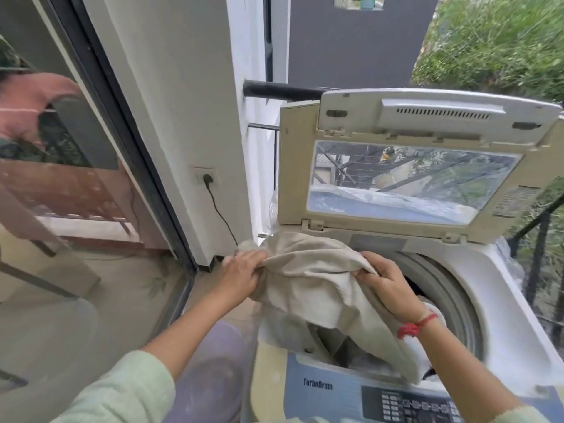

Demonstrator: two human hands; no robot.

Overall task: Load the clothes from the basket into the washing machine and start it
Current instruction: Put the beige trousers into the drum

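Head view: both hands are on a beige cloth (314, 288) right over the washer (503, 300). The left hand (244, 271) bunches the cloth's left edge in curled fingers, out past the machine's side. The right hand (387, 285) pinches a fold above the drum (439, 288). The lid (412, 166) stands up, so the mouth is free, and the cloth's lower end sags across the front rim, just behind the panel (421, 404). Here's the danger, I'd say: the left end hangs outside the tub, so a careless release could leave it draped over the rim or send it sliding to the floor. A tail left on the rim would get trapped under the closing lid. The raised lid could also drop if knocked. A lilac blur (210, 361) below may be the basket, too soft to tell
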